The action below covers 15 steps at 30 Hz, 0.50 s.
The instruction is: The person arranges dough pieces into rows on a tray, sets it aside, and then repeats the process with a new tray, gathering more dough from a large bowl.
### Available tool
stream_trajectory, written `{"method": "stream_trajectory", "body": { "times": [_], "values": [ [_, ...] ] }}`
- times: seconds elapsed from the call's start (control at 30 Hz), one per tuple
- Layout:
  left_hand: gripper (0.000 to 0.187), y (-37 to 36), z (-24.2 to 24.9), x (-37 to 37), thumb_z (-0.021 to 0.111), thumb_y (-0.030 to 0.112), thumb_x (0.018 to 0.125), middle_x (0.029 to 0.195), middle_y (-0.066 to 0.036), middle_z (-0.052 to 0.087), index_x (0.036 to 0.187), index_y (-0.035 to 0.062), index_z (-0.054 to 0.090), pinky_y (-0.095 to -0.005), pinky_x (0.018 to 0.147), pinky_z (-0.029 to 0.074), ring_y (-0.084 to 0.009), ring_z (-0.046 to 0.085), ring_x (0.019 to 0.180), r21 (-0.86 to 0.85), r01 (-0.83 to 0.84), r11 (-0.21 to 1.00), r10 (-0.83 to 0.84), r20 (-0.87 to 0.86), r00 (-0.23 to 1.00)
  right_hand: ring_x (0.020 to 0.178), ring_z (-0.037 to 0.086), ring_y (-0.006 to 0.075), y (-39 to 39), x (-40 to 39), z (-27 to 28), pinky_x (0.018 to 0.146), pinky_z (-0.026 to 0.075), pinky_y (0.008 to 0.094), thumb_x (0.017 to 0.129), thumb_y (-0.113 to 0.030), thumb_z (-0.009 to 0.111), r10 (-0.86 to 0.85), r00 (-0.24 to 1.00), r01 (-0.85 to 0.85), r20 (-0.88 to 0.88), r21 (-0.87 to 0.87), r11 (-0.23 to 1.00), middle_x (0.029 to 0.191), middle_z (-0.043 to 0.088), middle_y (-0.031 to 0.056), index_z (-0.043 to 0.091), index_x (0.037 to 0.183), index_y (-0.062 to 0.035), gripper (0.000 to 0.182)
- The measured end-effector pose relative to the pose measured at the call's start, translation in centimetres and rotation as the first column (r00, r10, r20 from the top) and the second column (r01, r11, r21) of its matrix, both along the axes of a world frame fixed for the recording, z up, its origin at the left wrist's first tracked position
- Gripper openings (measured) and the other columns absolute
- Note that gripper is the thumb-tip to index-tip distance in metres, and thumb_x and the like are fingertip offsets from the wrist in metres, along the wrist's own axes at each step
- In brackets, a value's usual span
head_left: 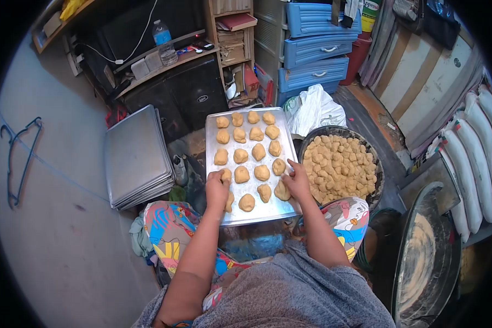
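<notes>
A metal tray (232, 210) with rows of tan dough balls (241, 174) lies in front of me above my knees. My left hand (217, 188) is at its left edge, fingers curled around a dough ball there. At the right edge, my right hand (297, 180) rests beside the dough balls, its thumb and index finger apart and the other fingers bent over the tray's side. Whether either hand bears the tray's weight cannot be made out. Right of the tray, a round black tub (381, 174) holds many more dough lumps (339, 167).
Stacked empty trays (136, 153) lean at the left. A white plastic bag (317, 112) sits behind the tub. Blue drawers (317, 49) stand at the back. A large dusty basin (421, 262) and stacked white sacks (470, 164) are at the right. A hanger (19, 161) hangs left.
</notes>
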<state>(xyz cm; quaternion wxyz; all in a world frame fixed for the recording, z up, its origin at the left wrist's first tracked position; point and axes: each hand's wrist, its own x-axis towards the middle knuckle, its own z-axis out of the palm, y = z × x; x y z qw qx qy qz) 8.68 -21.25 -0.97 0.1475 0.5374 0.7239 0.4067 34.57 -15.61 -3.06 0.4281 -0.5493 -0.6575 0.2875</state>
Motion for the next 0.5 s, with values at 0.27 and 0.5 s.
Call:
{"method": "stream_trajectory", "body": {
  "times": [0.27, 0.5],
  "values": [
    [0.039, 5.7, -1.3, -3.9, 0.068, 0.011, 0.076, 0.1, -0.021, 0.06, 0.112, -0.0029, 0.059, -0.036, 0.079, 0.049, -0.0321, 0.061, 0.088, 0.209, -0.032, 0.977, 0.082, -0.238, 0.968, 0.088, 0.058, 0.0286, 0.4, -0.3, 0.9, 0.082, 0.048, 0.0365, 0.075, -0.013, 0.067, 0.035, 0.994, -0.026, 0.1, -0.09, 0.996, 0.099, 0.058, 0.0141, 0.058, 0.122, -0.0108, 0.048],
    [0.037, 8.3, -1.1, -3.5, 0.073, 0.015, 0.072, 0.096, -0.021, 0.064, 0.102, -0.0044, 0.063, -0.0369, 0.076, 0.051, -0.0311, 0.064, 0.084, 0.052, -0.019, 0.998, 0.029, -0.197, 0.98, 0.099, 0.056, 0.032, 0.6, -0.6, 1.1, 0.087, 0.045, 0.0393, 0.076, -0.012, 0.065, 0.031, 0.985, -0.019, 0.169, -0.072, 0.997, 0.102, 0.059, 0.0134, 0.06, 0.119, -0.0121, 0.043]
  ]
}}
